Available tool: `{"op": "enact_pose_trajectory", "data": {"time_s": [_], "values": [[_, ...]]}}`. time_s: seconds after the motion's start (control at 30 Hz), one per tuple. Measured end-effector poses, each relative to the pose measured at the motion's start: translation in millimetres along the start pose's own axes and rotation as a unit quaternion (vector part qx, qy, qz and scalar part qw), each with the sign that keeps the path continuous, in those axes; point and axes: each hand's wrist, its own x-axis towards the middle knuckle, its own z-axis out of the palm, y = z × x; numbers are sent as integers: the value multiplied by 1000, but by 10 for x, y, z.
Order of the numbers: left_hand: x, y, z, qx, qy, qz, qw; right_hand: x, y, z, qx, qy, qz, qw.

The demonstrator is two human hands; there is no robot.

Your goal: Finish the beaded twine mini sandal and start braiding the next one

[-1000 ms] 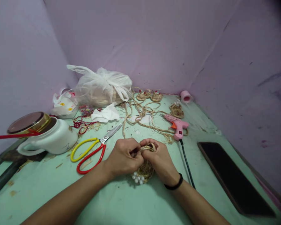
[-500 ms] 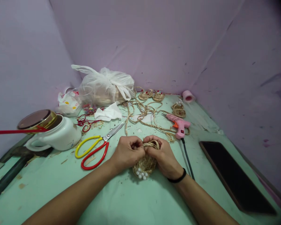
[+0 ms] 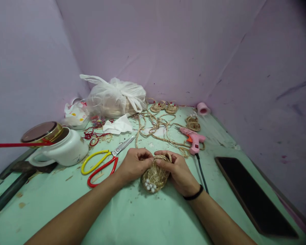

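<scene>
tan, oval, white-beaded straw slipper (image 3: 156, 176): far edge is pinched by left hand (image 3: 134, 164) and right hand (image 3: 177, 170); room is bounded, on the slipper's left, by red-and-yellow-handled steel scissors (image 3: 114, 153).

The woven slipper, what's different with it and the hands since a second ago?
The left hand eased a little to the left, uncovering more of the woven slipper. The right hand kept its hold. Nothing new was picked up. The scissors, pink glue gun and phone stayed put.
</scene>
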Motion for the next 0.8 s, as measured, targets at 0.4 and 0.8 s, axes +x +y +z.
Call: {"op": "enact_pose_trajectory", "data": {"time_s": [0.4,0.8], "values": [[-141,233,-699,436,-23,-61,898,41,32,-22,15,95,-35,995],[-226,146,-792,577,-33,-175,797,55,21,-19,57,121,-25,991]]}}
